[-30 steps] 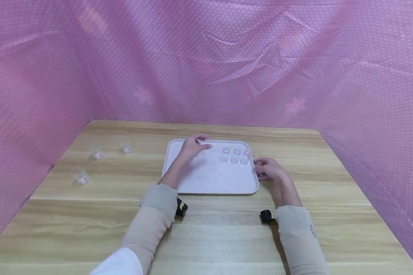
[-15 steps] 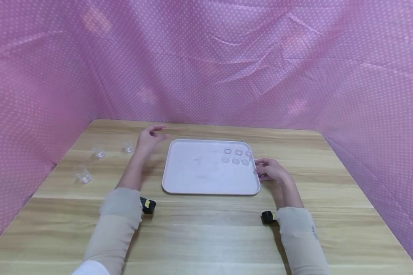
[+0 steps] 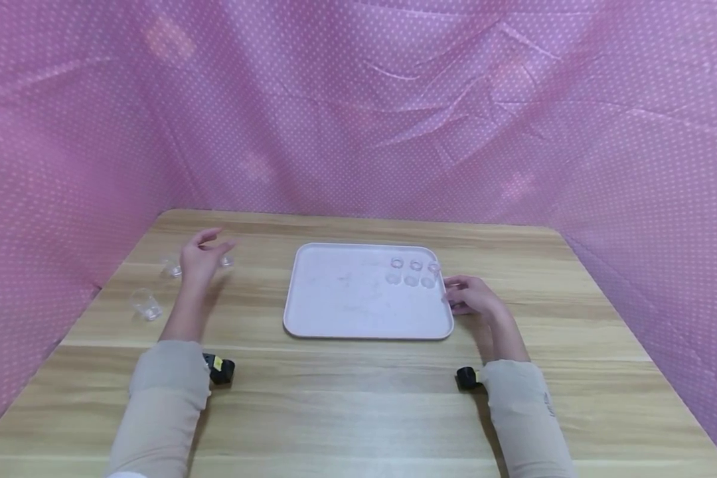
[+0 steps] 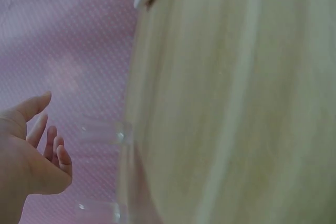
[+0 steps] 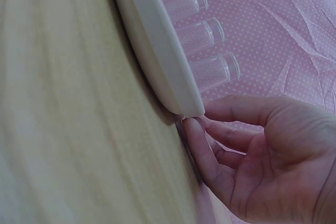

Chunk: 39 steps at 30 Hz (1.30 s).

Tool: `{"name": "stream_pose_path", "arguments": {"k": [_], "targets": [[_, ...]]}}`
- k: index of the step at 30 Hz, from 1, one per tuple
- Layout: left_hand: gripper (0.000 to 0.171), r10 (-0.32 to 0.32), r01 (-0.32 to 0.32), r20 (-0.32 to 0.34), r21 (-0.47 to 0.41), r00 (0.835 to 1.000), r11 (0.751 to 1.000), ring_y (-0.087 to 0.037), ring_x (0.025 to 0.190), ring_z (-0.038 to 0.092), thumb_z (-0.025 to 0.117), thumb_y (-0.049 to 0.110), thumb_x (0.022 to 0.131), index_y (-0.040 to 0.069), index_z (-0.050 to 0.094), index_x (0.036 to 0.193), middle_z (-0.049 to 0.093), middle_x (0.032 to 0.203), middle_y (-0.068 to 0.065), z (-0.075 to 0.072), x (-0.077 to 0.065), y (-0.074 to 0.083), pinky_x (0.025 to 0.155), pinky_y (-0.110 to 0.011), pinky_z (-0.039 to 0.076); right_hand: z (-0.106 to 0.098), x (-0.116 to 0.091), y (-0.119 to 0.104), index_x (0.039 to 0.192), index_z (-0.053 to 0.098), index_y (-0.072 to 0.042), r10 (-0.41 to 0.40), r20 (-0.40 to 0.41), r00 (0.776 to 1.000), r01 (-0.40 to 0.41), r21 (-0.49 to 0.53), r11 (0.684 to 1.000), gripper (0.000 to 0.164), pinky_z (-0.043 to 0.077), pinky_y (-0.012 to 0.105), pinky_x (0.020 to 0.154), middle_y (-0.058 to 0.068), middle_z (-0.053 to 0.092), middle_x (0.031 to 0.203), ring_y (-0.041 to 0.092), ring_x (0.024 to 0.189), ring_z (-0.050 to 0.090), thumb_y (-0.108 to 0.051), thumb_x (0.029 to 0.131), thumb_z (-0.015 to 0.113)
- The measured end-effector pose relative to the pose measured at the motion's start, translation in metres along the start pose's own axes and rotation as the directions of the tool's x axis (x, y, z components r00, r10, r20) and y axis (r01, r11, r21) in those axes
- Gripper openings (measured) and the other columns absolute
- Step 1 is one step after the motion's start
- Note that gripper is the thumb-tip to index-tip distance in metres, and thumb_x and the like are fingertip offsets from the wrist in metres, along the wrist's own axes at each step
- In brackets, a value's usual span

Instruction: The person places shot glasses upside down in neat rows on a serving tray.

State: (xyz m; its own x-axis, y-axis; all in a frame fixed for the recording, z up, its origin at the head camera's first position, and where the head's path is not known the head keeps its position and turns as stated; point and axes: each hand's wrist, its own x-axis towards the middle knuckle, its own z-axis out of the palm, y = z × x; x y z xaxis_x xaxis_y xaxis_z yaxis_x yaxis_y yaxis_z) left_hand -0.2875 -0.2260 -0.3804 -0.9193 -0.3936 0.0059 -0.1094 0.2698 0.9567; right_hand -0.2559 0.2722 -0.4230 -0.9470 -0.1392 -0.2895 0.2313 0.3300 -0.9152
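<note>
My left hand (image 3: 200, 264) hovers over the left side of the table, fingers spread and holding nothing. Just beyond its fingertips stands a small clear glass (image 3: 227, 261), partly hidden by the hand. In the left wrist view, that glass (image 4: 122, 134) has its thick base on the table. Two more clear glasses, one behind (image 3: 174, 268) and one nearer (image 3: 147, 307), stand to the left. My right hand (image 3: 473, 297) pinches the right rim of a white tray (image 3: 346, 318). Three clear glasses (image 5: 211, 72) stand upside down in a row at the tray's back right, thick bases up.
A wooden table (image 3: 358, 411) carries everything. Pink dotted cloth (image 3: 358, 119) hangs behind it and along both sides. Each wrist wears a small black camera, one by the left sleeve (image 3: 170, 378) and one by the right sleeve (image 3: 510, 382).
My left hand has swung left from above the tray, across the table, to the glass at the back of the left group. My right hand stays at the tray's rim.
</note>
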Motion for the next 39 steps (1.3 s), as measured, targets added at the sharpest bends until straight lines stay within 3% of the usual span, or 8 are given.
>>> {"name": "stream_pose_path", "arguments": {"k": [9, 14, 18, 25, 39], "targets": [[0.059, -0.056, 0.056, -0.013, -0.014, 0.998, 0.998, -0.018, 0.105, 0.042, 0.069, 0.015, 0.082, 0.010, 0.044, 0.135, 0.036, 0.138, -0.010, -0.005, 0.009, -0.019, 0.094, -0.032, 0.037, -0.002, 0.002, 0.001, 0.131, 0.040, 0.008, 0.012, 0.010, 1.000, -0.012, 0.000, 1.000, 0.051, 0.052, 0.034, 0.073, 0.015, 0.056, 0.102, 0.016, 0.078, 0.061, -0.002, 0.084, 0.059], [0.065, -0.077, 0.077, 0.026, -0.016, 0.997, 0.997, -0.028, 0.121, 0.036, 0.068, 0.013, 0.082, 0.010, 0.037, 0.139, 0.033, 0.141, -0.012, -0.004, 0.019, -0.028, 0.100, -0.035, 0.032, -0.001, 0.001, 0.001, 0.131, 0.038, 0.009, 0.010, 0.002, 1.000, -0.010, -0.009, 1.000, 0.050, 0.052, 0.034, 0.073, 0.017, 0.056, 0.104, 0.016, 0.079, 0.060, 0.000, 0.085, 0.057], [0.068, -0.099, 0.101, 0.063, -0.040, 0.993, 0.994, -0.029, 0.126, 0.031, 0.067, 0.009, 0.082, 0.010, 0.033, 0.141, 0.031, 0.142, -0.012, -0.003, 0.024, -0.035, 0.102, -0.033, 0.030, -0.002, 0.000, 0.001, 0.131, 0.038, 0.010, -0.004, 0.011, 1.000, 0.004, -0.001, 1.000, 0.053, 0.052, 0.033, 0.073, 0.018, 0.056, 0.105, 0.017, 0.080, 0.061, -0.001, 0.084, 0.059], [0.060, -0.074, 0.071, 0.082, 0.039, 0.994, 0.997, -0.029, 0.121, 0.038, 0.062, 0.003, 0.082, 0.002, 0.038, 0.136, 0.040, 0.133, -0.019, 0.000, 0.025, -0.045, 0.099, -0.031, 0.035, -0.004, 0.000, 0.003, 0.130, 0.039, 0.011, -0.025, 0.024, 0.999, 0.024, 0.030, 0.999, 0.056, 0.053, 0.032, 0.071, 0.015, 0.058, 0.101, 0.018, 0.080, 0.061, -0.003, 0.082, 0.063], [0.051, -0.056, 0.031, 0.116, 0.210, 0.992, 0.977, -0.036, 0.117, 0.042, 0.064, 0.014, 0.083, -0.005, 0.047, 0.127, 0.046, 0.129, -0.023, -0.001, 0.027, -0.057, 0.099, -0.041, 0.033, -0.001, 0.002, 0.001, 0.131, 0.037, 0.010, 0.014, -0.005, 1.000, -0.014, 0.004, 1.000, 0.051, 0.053, 0.032, 0.071, 0.014, 0.059, 0.099, 0.015, 0.077, 0.060, 0.001, 0.086, 0.057]]}}
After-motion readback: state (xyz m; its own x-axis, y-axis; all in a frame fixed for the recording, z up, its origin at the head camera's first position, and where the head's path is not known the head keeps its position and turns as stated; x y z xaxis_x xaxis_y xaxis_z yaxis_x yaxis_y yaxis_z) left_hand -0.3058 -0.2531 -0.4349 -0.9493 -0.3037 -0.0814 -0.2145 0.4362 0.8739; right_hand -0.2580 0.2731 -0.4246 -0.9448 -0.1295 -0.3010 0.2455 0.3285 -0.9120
